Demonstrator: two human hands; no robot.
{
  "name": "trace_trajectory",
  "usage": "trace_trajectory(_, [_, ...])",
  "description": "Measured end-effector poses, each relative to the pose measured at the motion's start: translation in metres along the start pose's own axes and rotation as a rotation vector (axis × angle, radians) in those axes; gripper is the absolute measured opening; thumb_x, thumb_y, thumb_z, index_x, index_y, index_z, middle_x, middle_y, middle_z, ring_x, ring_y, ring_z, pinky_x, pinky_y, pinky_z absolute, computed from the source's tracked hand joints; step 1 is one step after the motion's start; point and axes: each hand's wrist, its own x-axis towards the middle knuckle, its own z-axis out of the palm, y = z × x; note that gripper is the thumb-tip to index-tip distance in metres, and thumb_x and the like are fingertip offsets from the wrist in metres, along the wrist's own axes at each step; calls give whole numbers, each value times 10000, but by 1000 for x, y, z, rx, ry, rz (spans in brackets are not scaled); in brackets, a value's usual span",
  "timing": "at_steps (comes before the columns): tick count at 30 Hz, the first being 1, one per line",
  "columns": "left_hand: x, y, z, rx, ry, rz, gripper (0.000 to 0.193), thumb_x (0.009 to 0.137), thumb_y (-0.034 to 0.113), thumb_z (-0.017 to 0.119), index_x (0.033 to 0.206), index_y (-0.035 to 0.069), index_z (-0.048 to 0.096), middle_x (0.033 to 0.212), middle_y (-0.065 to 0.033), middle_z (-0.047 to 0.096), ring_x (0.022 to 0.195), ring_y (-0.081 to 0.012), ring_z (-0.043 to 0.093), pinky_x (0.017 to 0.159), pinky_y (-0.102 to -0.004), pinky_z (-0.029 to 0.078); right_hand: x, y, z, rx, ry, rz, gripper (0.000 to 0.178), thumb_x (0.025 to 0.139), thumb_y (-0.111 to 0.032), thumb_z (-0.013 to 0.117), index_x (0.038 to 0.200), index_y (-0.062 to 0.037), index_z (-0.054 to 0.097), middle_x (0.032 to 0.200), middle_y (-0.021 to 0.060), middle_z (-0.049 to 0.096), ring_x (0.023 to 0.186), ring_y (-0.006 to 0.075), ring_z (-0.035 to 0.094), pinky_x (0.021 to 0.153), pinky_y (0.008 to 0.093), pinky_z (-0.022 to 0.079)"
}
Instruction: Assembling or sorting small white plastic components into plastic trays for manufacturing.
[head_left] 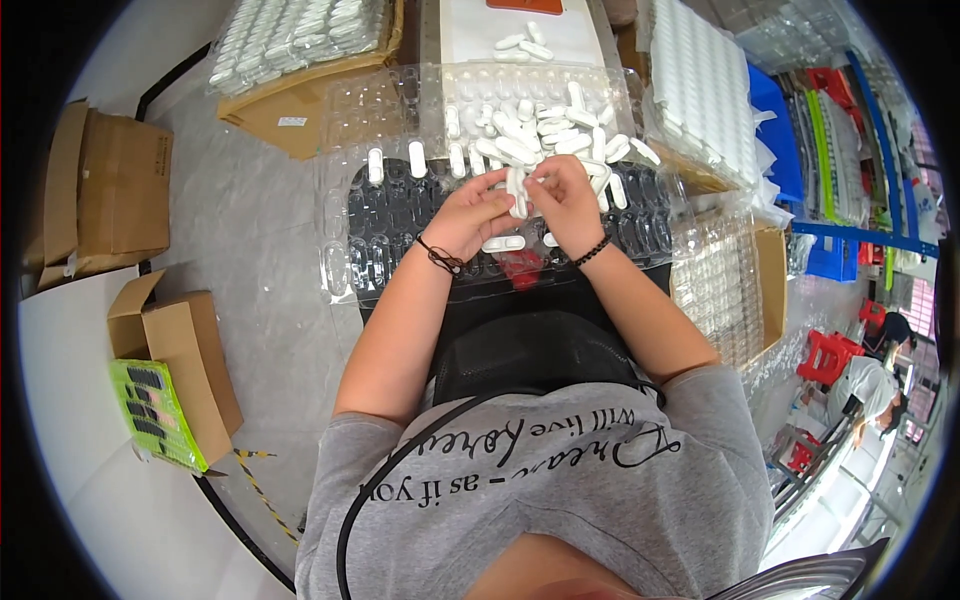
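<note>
My left hand holds a white oblong plastic piece upright between thumb and fingers. Close against its right side is my right hand, with thumb and fingertips pinched at that same piece; anything else between them is too small to make out. Beneath both hands lies a clear plastic blister tray with rows of oval pockets. More white oblong pieces are heaped loosely just beyond my fingers, and a few lie singly in pockets to the left. Another white piece rests on the near side, by a small red item.
Stacked trays of white pieces stand in a carton at far left and in a white stack at far right. More clear trays sit right of me. Cardboard boxes stand on the left floor. Another person sits at far right.
</note>
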Motion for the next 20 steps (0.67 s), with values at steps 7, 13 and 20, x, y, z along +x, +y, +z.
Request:
trace_trajectory(7, [6,-3,-15,-169,5,4,286,949,94,505,1205,-34,486,1082,-116,602,974,-189,624,856,-291,542,-12,-4,9,-467,-94,-648,229,767,-26,674,990,-26,620,1051,126,558,919,272,561,783,324,478])
trace_trajectory(13, [8,-7,-9,-190,161,72,262,948,114,519,1169,-25,499,1078,-134,608,955,-206,630,800,-292,548,-8,8,-3,-119,-241,-394,89,779,14,676,848,9,620,1047,88,577,924,169,580,803,287,484])
trace_trajectory(20, [3,-3,2,-119,98,33,321,949,141,527,1232,-3,482,1139,-121,606,1045,-229,609,874,-326,522,-15,-11,-18,-138,-225,-595,74,811,-25,677,882,-29,656,1242,111,515,982,194,596,843,317,498])
